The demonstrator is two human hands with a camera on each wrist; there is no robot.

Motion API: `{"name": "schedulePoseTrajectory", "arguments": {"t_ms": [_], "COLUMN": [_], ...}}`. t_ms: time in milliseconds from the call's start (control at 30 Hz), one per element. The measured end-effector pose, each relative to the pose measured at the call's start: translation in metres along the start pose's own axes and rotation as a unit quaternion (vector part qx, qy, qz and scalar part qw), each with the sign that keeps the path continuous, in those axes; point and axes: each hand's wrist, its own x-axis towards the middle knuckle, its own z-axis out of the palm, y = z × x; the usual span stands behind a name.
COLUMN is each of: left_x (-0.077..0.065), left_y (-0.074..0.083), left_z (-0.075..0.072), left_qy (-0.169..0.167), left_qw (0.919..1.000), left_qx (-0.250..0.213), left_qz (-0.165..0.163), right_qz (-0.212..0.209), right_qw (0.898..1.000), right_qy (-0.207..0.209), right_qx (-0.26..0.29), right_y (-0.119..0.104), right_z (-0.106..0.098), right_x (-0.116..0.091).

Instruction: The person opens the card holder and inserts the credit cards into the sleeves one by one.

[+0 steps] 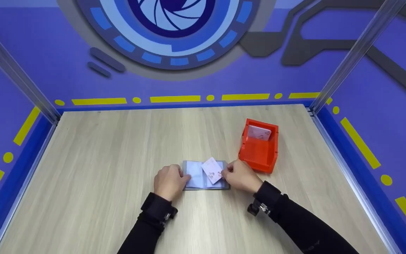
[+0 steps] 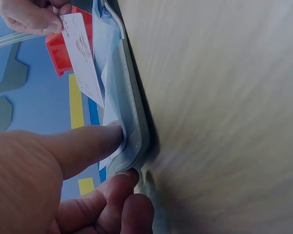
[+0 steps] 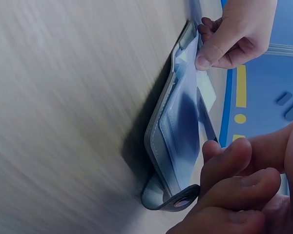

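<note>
A grey card holder (image 1: 195, 175) with clear plastic sleeves lies spread open on the table. My left hand (image 1: 168, 181) pinches its left edge, thumb on the sleeves and fingers beneath the cover, as the left wrist view shows. A white and pink patterned card (image 1: 211, 170) slants over the right-hand sleeves, its corner held between the thumb and finger of my right hand (image 1: 242, 175). In the right wrist view the card (image 3: 206, 117) appears edge-on and dark, above the sleeves. A snap-button strap (image 3: 172, 201) sticks out from the holder close to the right fingers.
Behind my right hand stands a red plastic bin (image 1: 258, 155), with another pink patterned card (image 1: 259, 133) leaning against its far wall. The pale wooden table (image 1: 111, 148) is bounded by blue-purple panels (image 1: 174, 84) at the back and sides.
</note>
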Motion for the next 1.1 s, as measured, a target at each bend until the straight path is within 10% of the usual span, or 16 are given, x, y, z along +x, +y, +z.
{"name": "schedulePoseTrajectory", "arguments": {"t_ms": [1100], "left_x": [-0.001], "left_y": [0.000], "left_z": [-0.002], "left_qy": [-0.003], "left_qw": [1.0000], "left_qx": [-0.001], "left_qz": [0.003], "right_qz": [-0.029], "right_qw": [0.999], "right_qy": [-0.013], "right_qx": [-0.037], "right_y": [-0.012], "right_z": [0.020], "right_x": [0.006]}}
